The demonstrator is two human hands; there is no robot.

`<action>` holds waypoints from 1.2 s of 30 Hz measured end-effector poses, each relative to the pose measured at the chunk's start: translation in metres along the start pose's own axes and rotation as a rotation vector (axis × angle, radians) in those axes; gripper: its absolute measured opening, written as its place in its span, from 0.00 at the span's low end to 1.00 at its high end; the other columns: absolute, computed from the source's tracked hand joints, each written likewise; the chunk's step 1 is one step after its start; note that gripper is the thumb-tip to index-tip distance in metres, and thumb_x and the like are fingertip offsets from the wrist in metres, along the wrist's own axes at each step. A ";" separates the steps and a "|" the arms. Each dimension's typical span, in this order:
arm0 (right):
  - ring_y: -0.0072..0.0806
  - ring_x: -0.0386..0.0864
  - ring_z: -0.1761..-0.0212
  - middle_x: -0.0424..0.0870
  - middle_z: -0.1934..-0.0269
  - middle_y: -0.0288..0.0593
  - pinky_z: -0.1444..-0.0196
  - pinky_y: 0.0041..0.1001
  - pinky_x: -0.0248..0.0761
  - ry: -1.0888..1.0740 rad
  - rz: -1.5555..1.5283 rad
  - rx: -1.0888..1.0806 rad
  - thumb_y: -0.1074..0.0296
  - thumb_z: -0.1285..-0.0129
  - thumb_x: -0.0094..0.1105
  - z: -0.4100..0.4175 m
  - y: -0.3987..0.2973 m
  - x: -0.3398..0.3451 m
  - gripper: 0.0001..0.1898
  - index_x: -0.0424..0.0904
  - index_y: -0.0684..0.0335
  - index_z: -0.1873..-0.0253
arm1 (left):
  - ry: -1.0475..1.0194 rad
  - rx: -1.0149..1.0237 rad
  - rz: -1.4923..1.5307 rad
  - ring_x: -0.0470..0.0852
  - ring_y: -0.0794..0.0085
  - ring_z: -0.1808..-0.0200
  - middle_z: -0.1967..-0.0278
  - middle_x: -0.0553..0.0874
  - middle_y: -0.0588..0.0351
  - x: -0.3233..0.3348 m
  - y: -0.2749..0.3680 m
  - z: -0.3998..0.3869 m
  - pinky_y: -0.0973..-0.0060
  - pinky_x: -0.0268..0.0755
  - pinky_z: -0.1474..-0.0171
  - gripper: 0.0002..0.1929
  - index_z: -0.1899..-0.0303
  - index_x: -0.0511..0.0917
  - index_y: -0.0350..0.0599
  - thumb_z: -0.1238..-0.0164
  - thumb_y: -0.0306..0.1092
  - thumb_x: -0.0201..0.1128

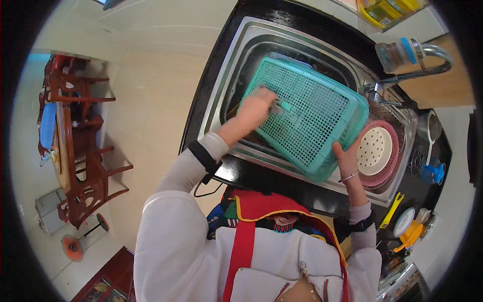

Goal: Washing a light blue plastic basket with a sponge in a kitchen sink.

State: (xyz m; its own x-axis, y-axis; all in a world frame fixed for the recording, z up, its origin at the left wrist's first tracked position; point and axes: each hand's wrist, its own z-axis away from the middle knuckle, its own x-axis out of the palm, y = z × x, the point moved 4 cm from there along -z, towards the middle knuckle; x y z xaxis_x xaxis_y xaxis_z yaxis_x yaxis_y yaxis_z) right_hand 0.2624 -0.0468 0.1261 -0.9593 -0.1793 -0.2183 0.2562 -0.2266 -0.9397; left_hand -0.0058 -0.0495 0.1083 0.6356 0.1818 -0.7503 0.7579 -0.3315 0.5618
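A turquoise plastic lattice basket [313, 105] lies tilted over the stainless steel sink basin [241, 64], its flat mesh face towards me. My right hand [347, 156] grips the basket's near right edge, thumb on the outside. On the mesh, my left hand [258, 105] is closed around a small grey scourer [277, 107]; motion blur hides its exact shape. Part of a bluish plastic item [290, 59] shows in the basin behind the basket. The basket hides most of the basin floor.
A chrome faucet [407, 77] with a blue-capped attachment rises behind the sink. On the drainboard sit a white perforated colander [374, 151] and a pink plastic basket [394, 158]. A yellow-handled tool [392, 210], a strainer [431, 132] and a plate [404, 222] lie on the right counter.
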 end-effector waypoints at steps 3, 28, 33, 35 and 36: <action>0.37 0.58 0.40 0.56 0.41 0.52 0.39 0.33 0.55 -0.003 0.023 -0.002 0.57 0.55 0.69 0.002 -0.004 0.003 0.51 0.37 0.70 0.36 | -0.001 -0.011 -0.043 0.75 0.54 0.65 0.71 0.77 0.49 0.003 0.000 -0.001 0.64 0.69 0.63 0.07 0.69 0.73 0.40 0.53 0.20 0.55; 0.35 0.63 0.44 0.60 0.44 0.50 0.43 0.31 0.60 0.023 0.013 -0.025 0.60 0.54 0.68 0.003 -0.013 0.006 0.49 0.39 0.70 0.37 | 0.057 -0.284 0.028 0.75 0.52 0.65 0.70 0.75 0.46 0.014 -0.001 -0.005 0.61 0.68 0.64 0.03 0.68 0.72 0.42 0.46 0.25 0.53; 0.35 0.61 0.43 0.59 0.43 0.50 0.41 0.32 0.58 -0.011 -0.018 -0.029 0.60 0.54 0.69 -0.001 0.000 0.002 0.50 0.38 0.70 0.37 | 0.111 -0.032 0.093 0.74 0.53 0.66 0.70 0.75 0.45 0.024 0.053 -0.020 0.62 0.68 0.62 0.04 0.69 0.71 0.41 0.48 0.24 0.53; 0.35 0.61 0.42 0.59 0.43 0.50 0.41 0.33 0.59 -0.003 -0.038 0.005 0.61 0.54 0.68 0.003 -0.004 0.002 0.49 0.39 0.70 0.37 | 0.080 -0.057 0.172 0.74 0.52 0.65 0.70 0.75 0.45 0.022 0.049 -0.023 0.62 0.67 0.62 0.03 0.69 0.71 0.40 0.46 0.24 0.52; 0.35 0.61 0.42 0.59 0.43 0.50 0.41 0.33 0.59 -0.002 -0.040 0.001 0.61 0.54 0.68 0.003 -0.003 0.002 0.49 0.39 0.70 0.37 | 0.081 -0.053 0.170 0.74 0.52 0.65 0.70 0.75 0.45 0.020 0.039 -0.022 0.62 0.67 0.62 0.03 0.69 0.71 0.40 0.46 0.24 0.52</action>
State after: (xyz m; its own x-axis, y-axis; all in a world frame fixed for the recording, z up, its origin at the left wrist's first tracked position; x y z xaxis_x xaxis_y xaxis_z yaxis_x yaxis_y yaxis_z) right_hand 0.2599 -0.0493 0.1297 -0.9686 -0.1716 -0.1800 0.2177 -0.2349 -0.9473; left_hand 0.0397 -0.0386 0.1225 0.7632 0.2016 -0.6139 0.6440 -0.3147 0.6973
